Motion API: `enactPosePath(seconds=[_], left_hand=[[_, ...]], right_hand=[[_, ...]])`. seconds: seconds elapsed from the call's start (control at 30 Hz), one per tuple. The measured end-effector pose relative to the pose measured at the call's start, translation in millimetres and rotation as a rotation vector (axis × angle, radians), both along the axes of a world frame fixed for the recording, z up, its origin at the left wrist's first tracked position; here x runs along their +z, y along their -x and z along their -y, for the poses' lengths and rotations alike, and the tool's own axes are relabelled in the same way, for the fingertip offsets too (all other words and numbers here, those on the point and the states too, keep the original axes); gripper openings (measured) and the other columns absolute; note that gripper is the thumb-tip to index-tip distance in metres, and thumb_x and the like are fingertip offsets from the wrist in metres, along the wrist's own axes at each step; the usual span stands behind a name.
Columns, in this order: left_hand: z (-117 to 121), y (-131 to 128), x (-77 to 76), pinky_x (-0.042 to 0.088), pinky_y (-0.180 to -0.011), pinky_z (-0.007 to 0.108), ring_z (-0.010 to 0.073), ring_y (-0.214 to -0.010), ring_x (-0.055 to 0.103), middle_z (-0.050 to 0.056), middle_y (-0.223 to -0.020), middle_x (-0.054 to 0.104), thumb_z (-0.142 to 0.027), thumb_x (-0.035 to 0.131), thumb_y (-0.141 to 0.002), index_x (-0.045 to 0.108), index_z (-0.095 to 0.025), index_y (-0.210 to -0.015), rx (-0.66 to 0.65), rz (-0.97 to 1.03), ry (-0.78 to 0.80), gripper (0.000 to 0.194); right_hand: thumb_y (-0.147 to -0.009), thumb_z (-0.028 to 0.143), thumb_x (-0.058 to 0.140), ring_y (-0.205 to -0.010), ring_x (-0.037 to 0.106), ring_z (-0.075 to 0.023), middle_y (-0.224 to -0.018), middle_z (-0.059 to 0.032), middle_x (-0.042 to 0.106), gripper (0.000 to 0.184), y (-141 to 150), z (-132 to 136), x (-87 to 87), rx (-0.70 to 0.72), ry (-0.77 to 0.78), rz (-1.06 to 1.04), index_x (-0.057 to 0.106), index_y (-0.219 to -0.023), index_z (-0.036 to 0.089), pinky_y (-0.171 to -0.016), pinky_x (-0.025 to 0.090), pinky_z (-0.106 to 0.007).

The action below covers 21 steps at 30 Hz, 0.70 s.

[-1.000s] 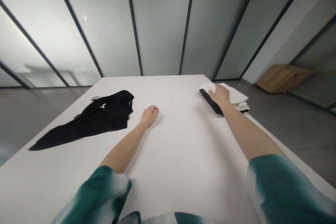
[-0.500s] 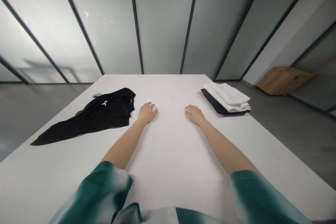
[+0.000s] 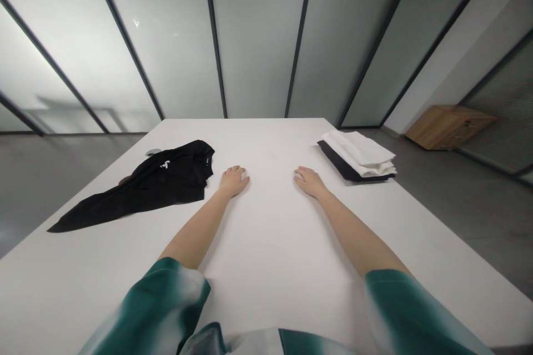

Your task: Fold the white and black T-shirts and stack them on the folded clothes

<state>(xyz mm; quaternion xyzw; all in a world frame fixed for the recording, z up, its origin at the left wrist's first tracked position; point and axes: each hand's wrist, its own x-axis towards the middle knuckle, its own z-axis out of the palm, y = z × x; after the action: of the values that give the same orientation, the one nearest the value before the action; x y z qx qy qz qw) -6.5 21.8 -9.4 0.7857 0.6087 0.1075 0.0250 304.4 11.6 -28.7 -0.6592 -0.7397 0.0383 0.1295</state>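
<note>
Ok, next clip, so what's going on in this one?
A person's left hand and right hand rest palm down on a white table, holding nothing. The nearest thing to the left hand is a loosely spread black garment. The nearest to the right hand is a stack of folded white cloth lying on a folded black piece. Neither hand touches them.

the left hand (image 3: 233, 181) is lying palm down and empty, its fingers curling slightly, and the right hand (image 3: 308, 182) is lying palm down and empty too, well apart, while the left forearm (image 3: 195, 230) and right forearm (image 3: 358, 231) are stretching forward, angling inward.
</note>
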Motion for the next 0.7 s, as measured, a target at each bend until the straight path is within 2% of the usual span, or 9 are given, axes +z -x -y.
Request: enactPosePath(seconds=[0.33, 0.43, 0.6, 0.67, 0.7], left_hand=[[2, -1, 2.0, 0.039, -0.107, 0.042, 0.0292, -0.130, 0.049, 0.012, -0.144, 0.052, -0.041, 0.047, -0.093, 0.058, -0.020, -0.132, 0.009, -0.017, 0.007, 0.046], [3, -1, 1.9, 0.036, -0.109, 0.041, 0.0286, -0.134, 0.046, 0.013, -0.148, 0.048, -0.042, 0.043, -0.095, 0.052, -0.018, -0.137, 0.000, -0.059, 0.042, 0.050], [-9, 8, 4.7, 0.025, -0.117, 0.040, 0.0282, -0.147, 0.029, 0.016, -0.159, 0.030, -0.047, 0.035, -0.096, 0.038, -0.013, -0.148, -0.119, -0.173, 0.225, 0.062], [-16, 19, 10.1, 0.026, -0.116, 0.037, 0.0260, -0.147, 0.030, 0.014, -0.158, 0.034, -0.049, 0.038, -0.094, 0.040, -0.015, -0.148, -0.183, -0.188, 0.284, 0.063], [-19, 26, 13.7, 0.026, -0.116, 0.036, 0.0254, -0.146, 0.031, 0.013, -0.157, 0.037, -0.049, 0.040, -0.093, 0.042, -0.017, -0.146, -0.198, -0.191, 0.266, 0.062]], right_hand=[[-0.093, 0.031, 0.049, -0.134, 0.047, -0.0252, -0.144, -0.0110, 0.054, 0.040, -3, -3, -1.8, 0.009, -0.001, -0.017, 0.064, -0.128, 0.020, -0.109, 0.036, -0.039], [-0.094, 0.032, 0.049, -0.134, 0.047, -0.0245, -0.144, -0.0112, 0.054, 0.040, -2, -2, -0.9, 0.011, 0.003, -0.013, 0.063, -0.129, 0.019, -0.110, 0.035, -0.038], [-0.094, 0.031, 0.047, -0.135, 0.046, -0.0249, -0.145, -0.0120, 0.053, 0.041, 0, 1, 1.3, 0.008, 0.010, 0.000, 0.062, -0.130, 0.017, -0.111, 0.035, -0.039], [-0.094, 0.031, 0.047, -0.135, 0.046, -0.0245, -0.145, -0.0111, 0.053, 0.041, 0, 1, 1.5, 0.010, 0.004, -0.001, 0.062, -0.130, 0.018, -0.111, 0.035, -0.039], [-0.094, 0.031, 0.047, -0.135, 0.046, -0.0244, -0.145, -0.0109, 0.053, 0.040, 0, 1, 1.5, 0.012, 0.000, -0.003, 0.062, -0.130, 0.019, -0.110, 0.035, -0.039]])
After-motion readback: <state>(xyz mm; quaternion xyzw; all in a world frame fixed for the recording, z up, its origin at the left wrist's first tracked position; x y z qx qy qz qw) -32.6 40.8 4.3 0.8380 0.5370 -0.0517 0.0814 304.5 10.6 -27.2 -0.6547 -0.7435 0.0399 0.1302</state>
